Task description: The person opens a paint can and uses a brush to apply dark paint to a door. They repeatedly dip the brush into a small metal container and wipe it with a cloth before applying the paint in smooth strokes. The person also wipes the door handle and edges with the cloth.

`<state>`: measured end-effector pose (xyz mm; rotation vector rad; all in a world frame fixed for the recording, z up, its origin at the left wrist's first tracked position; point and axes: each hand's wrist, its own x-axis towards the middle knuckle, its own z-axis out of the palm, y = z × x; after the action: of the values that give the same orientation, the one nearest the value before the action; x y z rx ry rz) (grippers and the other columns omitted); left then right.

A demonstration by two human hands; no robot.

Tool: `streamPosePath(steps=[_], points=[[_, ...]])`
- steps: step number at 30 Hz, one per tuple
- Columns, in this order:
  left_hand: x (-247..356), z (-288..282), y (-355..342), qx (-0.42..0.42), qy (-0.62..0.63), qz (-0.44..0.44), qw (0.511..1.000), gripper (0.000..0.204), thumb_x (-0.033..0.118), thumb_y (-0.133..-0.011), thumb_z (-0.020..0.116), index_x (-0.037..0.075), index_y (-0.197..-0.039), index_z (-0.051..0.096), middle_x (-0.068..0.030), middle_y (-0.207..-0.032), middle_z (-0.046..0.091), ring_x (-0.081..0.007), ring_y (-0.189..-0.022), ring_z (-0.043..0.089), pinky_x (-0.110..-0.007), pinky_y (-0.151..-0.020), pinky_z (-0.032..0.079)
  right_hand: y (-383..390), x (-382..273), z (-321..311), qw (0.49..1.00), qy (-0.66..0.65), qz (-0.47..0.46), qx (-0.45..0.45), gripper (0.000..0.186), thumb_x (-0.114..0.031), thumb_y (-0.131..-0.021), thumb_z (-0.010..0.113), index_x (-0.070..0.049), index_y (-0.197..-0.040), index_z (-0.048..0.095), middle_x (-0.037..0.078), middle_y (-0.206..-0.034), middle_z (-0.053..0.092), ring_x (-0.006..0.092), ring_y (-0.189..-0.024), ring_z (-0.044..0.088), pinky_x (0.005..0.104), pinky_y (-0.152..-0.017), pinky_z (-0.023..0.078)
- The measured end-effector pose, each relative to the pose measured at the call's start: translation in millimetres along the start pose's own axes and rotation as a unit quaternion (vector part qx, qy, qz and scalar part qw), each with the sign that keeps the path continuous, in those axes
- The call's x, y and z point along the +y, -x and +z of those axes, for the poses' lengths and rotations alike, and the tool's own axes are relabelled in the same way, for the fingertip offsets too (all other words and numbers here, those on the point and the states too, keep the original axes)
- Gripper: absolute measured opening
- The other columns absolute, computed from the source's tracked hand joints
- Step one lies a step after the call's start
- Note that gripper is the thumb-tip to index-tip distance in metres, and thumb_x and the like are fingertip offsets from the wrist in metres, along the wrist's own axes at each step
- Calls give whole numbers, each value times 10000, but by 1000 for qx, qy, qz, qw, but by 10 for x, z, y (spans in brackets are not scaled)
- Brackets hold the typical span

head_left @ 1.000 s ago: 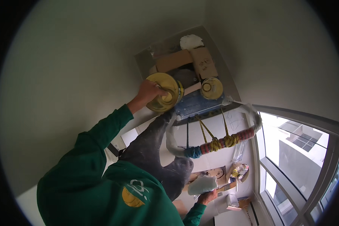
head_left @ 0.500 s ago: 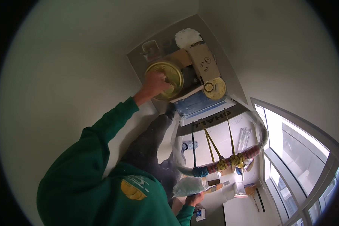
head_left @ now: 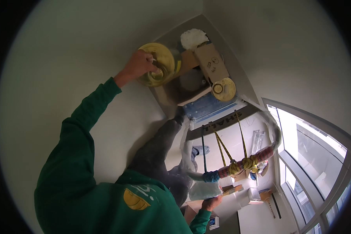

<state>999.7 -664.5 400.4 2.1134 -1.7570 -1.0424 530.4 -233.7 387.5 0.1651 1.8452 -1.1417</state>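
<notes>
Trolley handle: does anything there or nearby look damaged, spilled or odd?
The handle looks improvised: red-patterned cloth is wrapped round its bar, tied over with yellow cord and blue cord, and strands stretch to the platform. Any damage underneath is hidden. I see no spill around the can in the left hand.

Large can, gold-topped; second can, gold; box, brown. Sweatshirt, green, golden-yellow motif. Bundle, whitish; wrapping, red with dark stripes; cord, yellow.
</notes>
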Motion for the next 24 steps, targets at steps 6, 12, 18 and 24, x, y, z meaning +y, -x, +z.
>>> streamPosePath(steps=[6,12,18,24], points=[[76,263,176,-31,67,-10,997,438,275,-546,868,33,-542,503,-34,-524,452,-126,-510,416,-342,-515,379,-63,-151,71,1000,16,-16,7,287,-174,-870,566,14,-1070,650,106,-1017,639,225,-884,642,360,-790,535],[170,893,366,-43,97,-63,992,409,271,-545,862,17,-540,541,-52,-536,495,-145,-517,454,-338,-531,403,-62,70,2,1000,-11,1,4,381,-218,-877,553,37,-1148,632,115,-1012,663,236,-869,665,363,-781,553],[160,1306,251,-75,91,-53,992,377,288,-541,854,7,-574,605,-95,-575,576,-197,-533,536,-343,-559,445,103,176,20,999,-23,35,12,355,-214,-886,551,25,-1129,651,113,-990,671,241,-857,666,365,-773,549],[144,1293,-48,-60,-18,88,994,426,395,-533,859,32,-651,670,-105,-610,627,-212,-587,619,-363,-593,480,83,370,-201,998,-25,47,25,323,-187,-872,556,20,-1108,636,133,-1003,663,262,-868,665,378,-781,553]])
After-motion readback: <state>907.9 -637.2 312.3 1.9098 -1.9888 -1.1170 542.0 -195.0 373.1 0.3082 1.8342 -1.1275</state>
